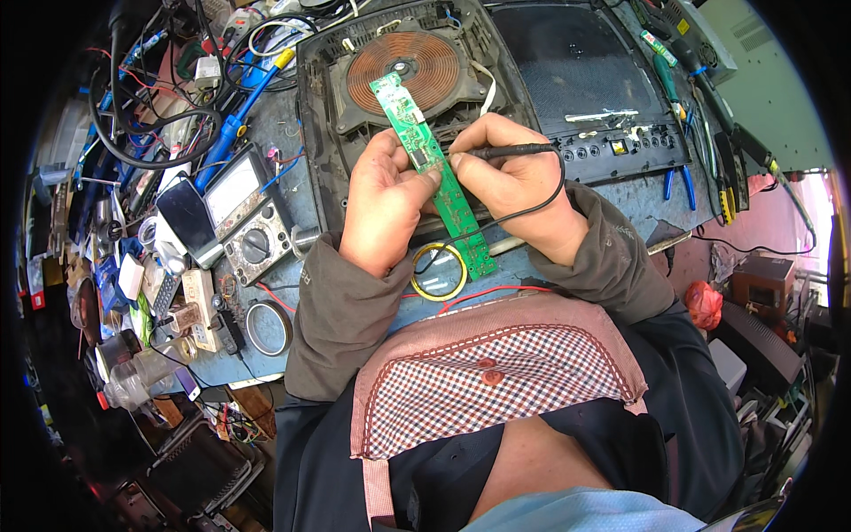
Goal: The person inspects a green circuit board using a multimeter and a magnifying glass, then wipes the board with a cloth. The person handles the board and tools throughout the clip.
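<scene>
Basically, yellow ring (434, 298) sits by near end of green PCB (455, 211), which L hand (386, 199) pinches approx. midway; R hand (519, 182) grips black probe (514, 151) alongside, tip contact unclear. Best keep PCB steady & probe pressure light. Copper coil (430, 66) 's behind PCB's far end.

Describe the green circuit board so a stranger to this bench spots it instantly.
Start at the opened induction cooker with its round copper coil, top centre. Just below the coil, the left hand grips a long, narrow circuit board slanting down to the right. Its bright green colour stands out against the dark cooker behind it.
</scene>
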{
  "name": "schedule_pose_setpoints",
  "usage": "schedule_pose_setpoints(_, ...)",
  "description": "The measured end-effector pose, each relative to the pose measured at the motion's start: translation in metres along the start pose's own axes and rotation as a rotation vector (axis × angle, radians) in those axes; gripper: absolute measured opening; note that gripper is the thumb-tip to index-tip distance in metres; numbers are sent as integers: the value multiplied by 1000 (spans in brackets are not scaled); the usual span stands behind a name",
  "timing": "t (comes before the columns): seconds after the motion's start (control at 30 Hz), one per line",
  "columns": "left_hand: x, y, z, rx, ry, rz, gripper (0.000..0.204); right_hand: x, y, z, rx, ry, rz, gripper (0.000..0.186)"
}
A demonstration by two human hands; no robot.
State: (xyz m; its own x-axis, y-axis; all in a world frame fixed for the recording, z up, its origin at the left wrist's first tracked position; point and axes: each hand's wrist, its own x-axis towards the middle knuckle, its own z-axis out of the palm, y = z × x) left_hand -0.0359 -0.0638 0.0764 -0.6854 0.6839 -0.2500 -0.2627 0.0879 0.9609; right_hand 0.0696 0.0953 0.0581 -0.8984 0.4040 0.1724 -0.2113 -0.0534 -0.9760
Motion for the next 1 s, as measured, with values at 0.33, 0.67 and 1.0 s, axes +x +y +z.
schedule_pose_setpoints(0.33, 0, 2, 1, -15, -2, -7, 45, 1, 1, -1, -18, -26, -16, 9)
schedule_pose_setpoints(0.67, 0, 4, 3, -17, 19, -19, 42, 1, 0, 0, -56, -27, -40, 8)
schedule_pose_setpoints(1.0, 0, 3, 1, -10, 5, -30, 42, 1, 0, -2, -56, -3, -1, 11)
